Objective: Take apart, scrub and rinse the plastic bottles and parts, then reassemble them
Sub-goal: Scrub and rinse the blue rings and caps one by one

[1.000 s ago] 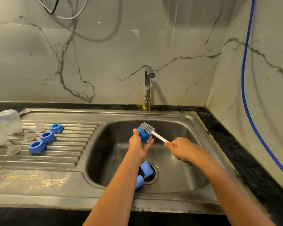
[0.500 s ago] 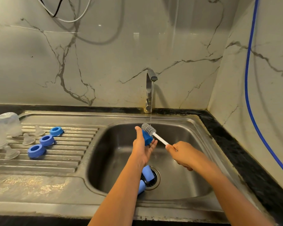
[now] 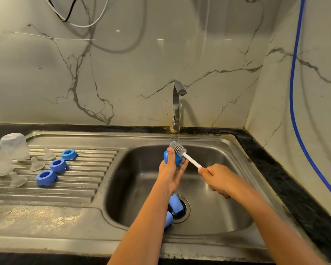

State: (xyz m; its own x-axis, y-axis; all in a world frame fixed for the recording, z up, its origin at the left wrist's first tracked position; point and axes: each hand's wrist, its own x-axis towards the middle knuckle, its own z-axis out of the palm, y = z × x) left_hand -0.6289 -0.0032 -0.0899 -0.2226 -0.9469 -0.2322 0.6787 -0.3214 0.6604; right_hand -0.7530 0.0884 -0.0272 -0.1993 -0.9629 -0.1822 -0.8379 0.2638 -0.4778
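Observation:
My left hand (image 3: 171,172) holds a small blue cap (image 3: 177,159) over the sink basin, under a thin stream from the tap (image 3: 177,104). My right hand (image 3: 219,178) grips the white handle of a grey-bristled brush (image 3: 178,147), whose head rests on top of the blue cap. Two more blue caps (image 3: 175,205) lie at the drain, partly hidden by my left forearm. On the drainboard sit three blue collar rings (image 3: 46,177), several clear teats (image 3: 37,163) and upturned clear bottles (image 3: 14,146).
The steel sink basin (image 3: 214,213) is deep, with the drain near its middle. A ribbed drainboard (image 3: 80,180) runs to the left. Black counter edging borders the right side, and a blue hose (image 3: 294,111) hangs down the right wall. Cables hang on the back wall.
The brush head has shifted slightly over the blue cap in my left hand, and the cap has turned a little. Both hands stay under the tap stream.

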